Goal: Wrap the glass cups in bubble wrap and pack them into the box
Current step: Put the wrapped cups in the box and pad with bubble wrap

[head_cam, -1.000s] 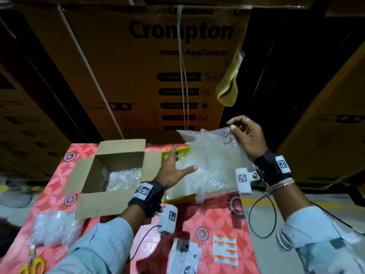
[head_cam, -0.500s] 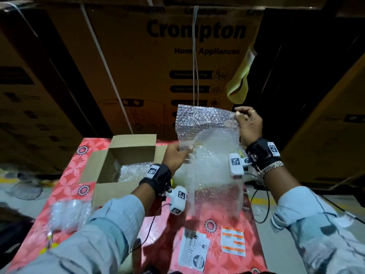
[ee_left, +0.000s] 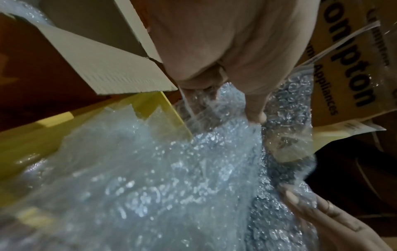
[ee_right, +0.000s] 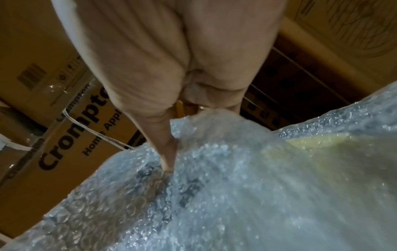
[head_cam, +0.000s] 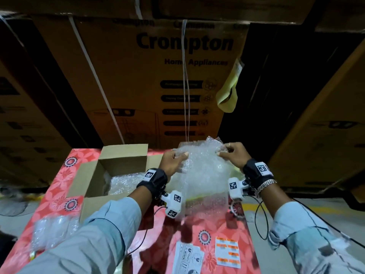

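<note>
A clear sheet of bubble wrap (head_cam: 203, 171) hangs crumpled between both hands to the right of the open cardboard box (head_cam: 118, 155). My left hand (head_cam: 173, 161) grips its upper left edge. My right hand (head_cam: 231, 155) pinches the upper right corner. In the left wrist view the bubble wrap (ee_left: 150, 178) fills the frame below my left hand (ee_left: 247, 105). The right wrist view shows my right hand (ee_right: 171, 144) pinching the bubble wrap (ee_right: 236, 186). A bubble-wrapped bundle (head_cam: 122, 182) lies inside the box. No bare glass cup shows.
The box stands on a red flowered surface (head_cam: 197, 230). A yellow tray (ee_left: 32, 135) lies under the sheet beside the box. More bubble wrap (head_cam: 51, 230) lies front left, and printed labels (head_cam: 227, 252) front right. Large stacked cartons (head_cam: 177, 76) wall in the far side.
The upright sheet held high half a second ago has come down and bunched up. My left hand, open a second ago, now grips its left edge; both hands are lower.
</note>
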{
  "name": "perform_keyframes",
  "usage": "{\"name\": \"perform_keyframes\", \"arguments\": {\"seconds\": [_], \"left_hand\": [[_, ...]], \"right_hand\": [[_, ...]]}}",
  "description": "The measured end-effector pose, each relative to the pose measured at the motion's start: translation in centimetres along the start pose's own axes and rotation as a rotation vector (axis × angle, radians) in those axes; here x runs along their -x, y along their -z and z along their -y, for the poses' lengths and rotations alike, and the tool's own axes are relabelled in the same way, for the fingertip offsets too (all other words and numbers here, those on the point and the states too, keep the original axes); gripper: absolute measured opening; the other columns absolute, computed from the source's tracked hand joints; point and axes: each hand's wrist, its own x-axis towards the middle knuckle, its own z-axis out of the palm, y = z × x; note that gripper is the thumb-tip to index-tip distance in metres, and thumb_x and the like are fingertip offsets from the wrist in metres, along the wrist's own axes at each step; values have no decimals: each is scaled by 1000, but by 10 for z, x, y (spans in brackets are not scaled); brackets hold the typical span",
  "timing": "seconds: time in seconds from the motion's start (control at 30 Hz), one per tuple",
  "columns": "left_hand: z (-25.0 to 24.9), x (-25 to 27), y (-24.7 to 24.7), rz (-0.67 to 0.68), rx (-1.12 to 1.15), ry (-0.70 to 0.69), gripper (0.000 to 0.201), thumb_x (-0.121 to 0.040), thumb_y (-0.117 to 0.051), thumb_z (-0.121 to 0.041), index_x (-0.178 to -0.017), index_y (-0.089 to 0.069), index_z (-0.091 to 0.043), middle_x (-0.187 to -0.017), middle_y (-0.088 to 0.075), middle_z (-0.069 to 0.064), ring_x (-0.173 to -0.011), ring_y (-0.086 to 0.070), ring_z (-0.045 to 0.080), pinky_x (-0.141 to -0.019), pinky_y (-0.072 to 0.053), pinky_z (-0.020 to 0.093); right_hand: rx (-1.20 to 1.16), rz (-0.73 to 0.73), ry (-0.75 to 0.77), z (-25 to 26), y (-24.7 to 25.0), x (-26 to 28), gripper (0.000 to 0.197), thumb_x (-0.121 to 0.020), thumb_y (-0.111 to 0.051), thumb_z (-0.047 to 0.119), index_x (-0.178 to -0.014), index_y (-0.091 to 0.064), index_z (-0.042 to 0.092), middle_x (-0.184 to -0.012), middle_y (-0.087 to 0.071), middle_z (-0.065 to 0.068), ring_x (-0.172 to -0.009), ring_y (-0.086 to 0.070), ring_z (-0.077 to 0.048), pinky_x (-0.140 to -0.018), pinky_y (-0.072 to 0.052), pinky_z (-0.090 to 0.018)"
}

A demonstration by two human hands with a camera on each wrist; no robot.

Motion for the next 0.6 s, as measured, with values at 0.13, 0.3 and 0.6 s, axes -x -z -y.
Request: {"name": "perform_keyframes", "arguments": {"seconds": [0.13, 0.3, 0.6], "left_hand": [[1, -14, -16, 50, 37, 38, 31, -104, -61, -33, -109, -71, -4, -106, -61, -1, -95, -63, 25, -82, -63, 50], [-17, -42, -40, 181, 170, -39, 28, -107, -55, -23, -102, -74, -3, -151, -40, -25, -124, -56, 2, -84, -57, 32], [-1, -58, -67, 102, 270, 109, 37, -103, -55, -16, -66, -53, -13, -139, -63, -2, -122, -60, 21, -96, -58, 56]], "right_hand": [[-2, -70, 32, -6, 35, 0, 37, -88, -77, 5, -61, -63, 26, -72, -67, 2, -78, -63, -15, -76, -49, -37], [-320, -197, 108, -3, 93, 14, 17, -94, -64, 9, -85, -70, -4, -88, -78, -1, -89, -72, -14, -84, -55, -28], [-432, -265, 36, -14, 123, 35, 16, -98, -58, -1, -87, -66, 8, -77, -70, -5, -67, -66, -20, -69, -60, -34]]}}
